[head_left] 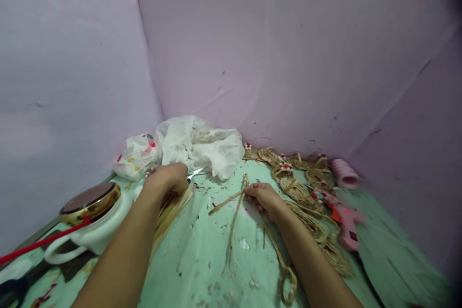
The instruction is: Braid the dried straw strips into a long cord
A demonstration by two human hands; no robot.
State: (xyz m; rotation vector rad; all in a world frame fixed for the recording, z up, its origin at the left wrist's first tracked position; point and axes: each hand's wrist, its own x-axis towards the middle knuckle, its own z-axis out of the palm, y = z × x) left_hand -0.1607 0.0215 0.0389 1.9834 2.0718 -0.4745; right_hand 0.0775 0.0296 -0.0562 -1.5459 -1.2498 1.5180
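Observation:
My right hand (263, 197) pinches a thin straw braid (246, 180) in the middle of the table. Loose strands (227, 202) fan out below and to the left of the fingertips, and a longer braided length (281, 262) trails down beside my right wrist to a loop. At the left, my left hand (169, 178) is closed, its fingers curled and mostly hidden, over the top of a bundle of pale straw fibres (169, 214). A pair of scissors (197, 172) lies right beside its knuckles; whether the hand grips the scissors or straw I cannot tell.
White plastic bags (202, 147) lie crumpled against the wall. Braided straw pieces with red and white beads (288, 173) line the back right, near a pink glue gun (346, 221) and a pink spool (345, 173). A lidded white pot (104, 231) stands at left behind my forearm.

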